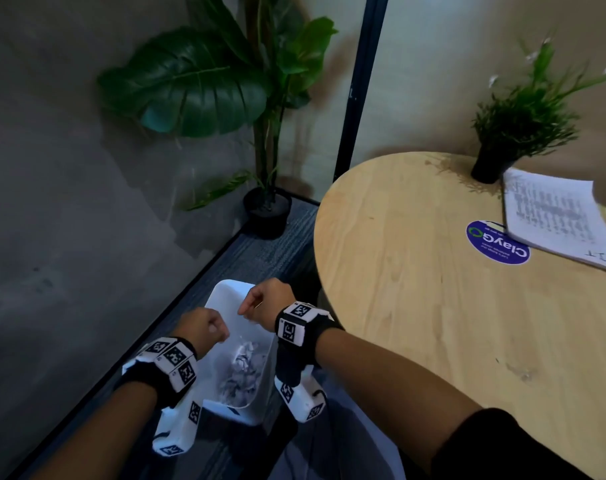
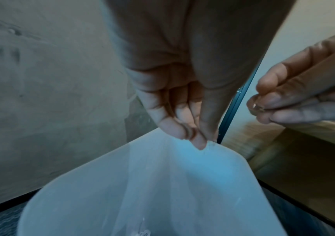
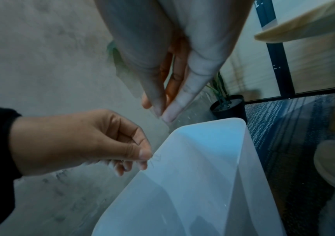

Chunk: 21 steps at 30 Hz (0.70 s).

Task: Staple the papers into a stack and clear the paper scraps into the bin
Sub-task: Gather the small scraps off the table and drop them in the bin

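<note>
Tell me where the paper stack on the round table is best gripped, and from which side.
The paper stack lies flat on the table, so probably take its near edge, coming from the person's side, thumb on top and fingers slid underneath. The plant pot crowds its far corner.

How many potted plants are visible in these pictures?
2. The tall large-leaved plant in a black pot stands on the floor by the wall; the small grassy plant in a black pot stands on the round wooden table.
</note>
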Available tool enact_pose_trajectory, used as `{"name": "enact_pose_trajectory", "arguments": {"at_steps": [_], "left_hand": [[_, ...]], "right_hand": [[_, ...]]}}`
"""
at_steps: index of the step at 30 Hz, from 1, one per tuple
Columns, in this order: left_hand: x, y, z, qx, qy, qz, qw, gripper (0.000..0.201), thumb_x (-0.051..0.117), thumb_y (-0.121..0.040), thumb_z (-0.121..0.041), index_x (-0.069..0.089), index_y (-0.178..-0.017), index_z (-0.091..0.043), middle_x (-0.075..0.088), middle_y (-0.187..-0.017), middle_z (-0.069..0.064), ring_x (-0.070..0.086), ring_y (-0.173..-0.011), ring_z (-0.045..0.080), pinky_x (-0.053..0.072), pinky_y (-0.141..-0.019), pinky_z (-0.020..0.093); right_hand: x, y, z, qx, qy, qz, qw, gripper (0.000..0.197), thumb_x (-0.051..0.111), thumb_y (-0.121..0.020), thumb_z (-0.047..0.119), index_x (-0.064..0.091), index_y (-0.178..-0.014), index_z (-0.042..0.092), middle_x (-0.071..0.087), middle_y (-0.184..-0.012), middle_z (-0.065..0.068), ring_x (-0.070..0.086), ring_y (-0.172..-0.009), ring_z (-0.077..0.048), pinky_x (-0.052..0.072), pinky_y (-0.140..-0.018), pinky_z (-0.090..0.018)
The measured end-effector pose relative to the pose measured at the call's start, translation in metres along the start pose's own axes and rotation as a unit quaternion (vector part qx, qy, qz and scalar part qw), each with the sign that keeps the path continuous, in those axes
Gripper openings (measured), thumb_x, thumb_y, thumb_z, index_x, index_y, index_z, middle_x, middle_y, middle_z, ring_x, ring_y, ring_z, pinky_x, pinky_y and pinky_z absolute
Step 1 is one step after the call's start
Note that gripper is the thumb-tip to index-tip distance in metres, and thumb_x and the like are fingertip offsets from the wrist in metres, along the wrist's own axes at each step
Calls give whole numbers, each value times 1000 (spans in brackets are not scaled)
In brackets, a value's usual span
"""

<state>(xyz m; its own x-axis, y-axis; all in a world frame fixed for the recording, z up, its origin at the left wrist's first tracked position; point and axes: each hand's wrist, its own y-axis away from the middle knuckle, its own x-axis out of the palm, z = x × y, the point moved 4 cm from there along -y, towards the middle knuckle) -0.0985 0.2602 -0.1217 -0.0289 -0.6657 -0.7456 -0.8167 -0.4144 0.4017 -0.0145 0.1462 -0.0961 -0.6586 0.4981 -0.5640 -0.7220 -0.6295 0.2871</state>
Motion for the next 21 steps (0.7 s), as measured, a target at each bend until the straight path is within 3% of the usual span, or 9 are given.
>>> {"name": "enact_pose_trajectory", "arguments": {"at_steps": [5, 7, 10, 12, 15, 17, 19, 21], "left_hand": [[1, -7, 21, -19, 0, -2, 1000, 28, 59, -81, 1, 64, -58, -15, 65, -64, -2, 52, -53, 5, 38, -52, 11], [3, -8, 24, -23, -13, 4, 1000, 25, 63, -79, 0, 65, -59, -15, 65, -64, -2, 51, -51, 2, 38, -51, 10], [4, -8, 22, -29, -35, 11, 999, 21, 76, -75, -10, 61, -60, -13, 60, -61, -4, 51, -53, 5, 37, -51, 12], [6, -8, 19, -37, -51, 12, 998, 33, 77, -75, -21, 52, -56, -14, 56, -55, -5, 51, -51, 9, 38, -49, 16], [8, -5, 13, -43, -50, 18, 998, 36, 63, -87, -28, 50, -58, -13, 57, -51, -1, 50, -43, 11, 40, -48, 19], [7, -2, 7, -43, -23, 22, 999, 22, 55, -93, -21, 60, -73, -11, 61, -54, 1, 50, -42, 15, 42, -46, 20], [4, 1, 1, -47, 14, 11, 999, 15, 48, -93, -6, 63, -92, -11, 66, -66, 5, 51, -42, 18, 44, -44, 21], [1, 3, -6, -43, 23, 8, 999, 21, 48, -90, 2, 65, -94, -10, 68, -76, 7, 53, -41, 19, 45, -43, 22]], "right_hand": [[11, -8, -2, 12, 21, 35, 999, 16, 64, -76, -2, 76, -80, 7, 74, -82, -12, 70, -87, -27, 56, -86, -34], [11, -11, -5, 24, 41, 39, 998, 11, 73, -72, 4, 73, -67, 14, 66, -64, 2, 68, -80, -20, 56, -84, -29], [9, -10, -10, 44, 34, 24, 998, 31, 82, -68, 16, 58, -49, 22, 55, -54, 9, 57, -59, -8, 54, -71, -24], [9, -7, -13, 48, 10, 27, 998, 30, 78, -74, 19, 59, -50, 18, 59, -53, 5, 54, -49, -6, 55, -65, -23], [8, -4, -12, 37, 0, 22, 999, 14, 66, -82, 9, 73, -70, 10, 73, -74, -10, 64, -58, -17, 59, -76, -33], [2, 0, -9, 24, 7, 17, 1000, 15, 62, -82, 0, 75, -82, 7, 74, -87, -16, 67, -67, -24, 58, -80, -35], [-4, 5, -6, 14, -2, 31, 999, 9, 67, -79, 3, 73, -75, 9, 73, -78, -17, 62, -53, -15, 60, -73, -33], [-13, 12, -1, 5, 2, 31, 1000, 19, 72, -80, 18, 65, -63, 15, 68, -60, -6, 57, -42, -7, 56, -57, -24]]}}
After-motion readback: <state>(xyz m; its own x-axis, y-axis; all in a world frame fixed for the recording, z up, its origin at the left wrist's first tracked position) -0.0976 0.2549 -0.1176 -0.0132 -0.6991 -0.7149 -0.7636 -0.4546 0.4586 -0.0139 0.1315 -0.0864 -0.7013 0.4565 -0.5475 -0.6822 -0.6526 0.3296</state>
